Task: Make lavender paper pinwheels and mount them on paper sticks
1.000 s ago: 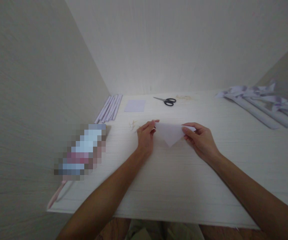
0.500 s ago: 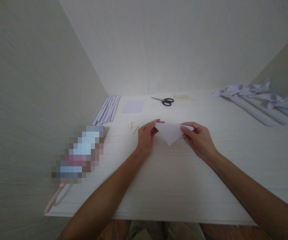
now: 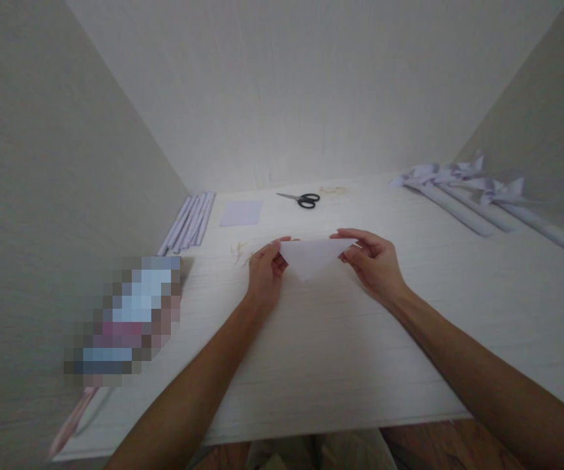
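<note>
A pale sheet of paper, folded into a triangle with its point toward me, is held up just over the table. My left hand pinches its left corner between thumb and fingers. At the right corner is my right hand, its fingers along the top edge and its thumb at the lower slanted edge. How firmly the right fingers press is hard to make out. Beyond the hands lie black-handled scissors and a flat square of paper.
Several rolled paper tubes lie at the back left. Paper pinwheels on sticks rest at the back right. Thin tan strands lie beside my left hand, others near the scissors. A blurred-out object stands along the left wall.
The view has shifted, so things on the table appear farther left. My right fingers have moved from pinching the right corner to lying along the paper's top edge.
</note>
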### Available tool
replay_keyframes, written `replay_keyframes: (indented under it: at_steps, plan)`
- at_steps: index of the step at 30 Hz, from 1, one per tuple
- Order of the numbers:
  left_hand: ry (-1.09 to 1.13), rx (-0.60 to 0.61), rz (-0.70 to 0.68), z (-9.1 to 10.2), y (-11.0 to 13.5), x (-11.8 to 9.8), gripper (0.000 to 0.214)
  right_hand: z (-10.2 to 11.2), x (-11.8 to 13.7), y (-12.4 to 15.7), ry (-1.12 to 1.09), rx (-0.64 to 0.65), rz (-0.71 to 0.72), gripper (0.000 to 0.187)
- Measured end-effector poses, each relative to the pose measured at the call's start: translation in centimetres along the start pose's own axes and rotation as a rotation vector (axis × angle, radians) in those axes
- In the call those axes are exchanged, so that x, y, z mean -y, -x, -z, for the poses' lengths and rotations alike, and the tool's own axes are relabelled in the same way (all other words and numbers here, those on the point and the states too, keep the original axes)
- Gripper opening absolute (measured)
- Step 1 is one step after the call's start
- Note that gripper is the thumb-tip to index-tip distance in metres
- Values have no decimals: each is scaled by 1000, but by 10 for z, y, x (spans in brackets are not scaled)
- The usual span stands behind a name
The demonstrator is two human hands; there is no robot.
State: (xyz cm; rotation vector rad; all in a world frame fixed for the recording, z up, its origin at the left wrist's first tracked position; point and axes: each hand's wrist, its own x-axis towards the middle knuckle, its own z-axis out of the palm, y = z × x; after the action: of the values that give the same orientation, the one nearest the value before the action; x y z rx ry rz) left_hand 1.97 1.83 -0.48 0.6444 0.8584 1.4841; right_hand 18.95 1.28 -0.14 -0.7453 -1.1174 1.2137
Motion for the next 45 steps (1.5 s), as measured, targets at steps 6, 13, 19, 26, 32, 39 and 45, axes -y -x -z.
replay_keyframes:
  at_steps: [6,13,19,26,32,39,45]
  plan:
    - [2,11,-8,0,1,0,16,-3,0,0,-27,-74,-21,21]
    - [-3,67,-38,-1,3,-1,15,-4,2,-1,-106,-128,-57,14]
    - [-20,100,-80,-3,4,1,14,-3,0,-4,-158,-181,-73,10]
    - [-61,126,-125,-4,6,2,15,-4,-1,-5,-188,-236,-70,11]
    - [-57,140,-127,-5,5,2,15,-5,-2,-5,-192,-272,-55,15]
    - [-74,129,-135,-6,6,2,16,-5,0,-5,-191,-279,-65,15]
    - [-85,125,-135,-6,6,2,16,-5,1,-5,-186,-288,-69,15]
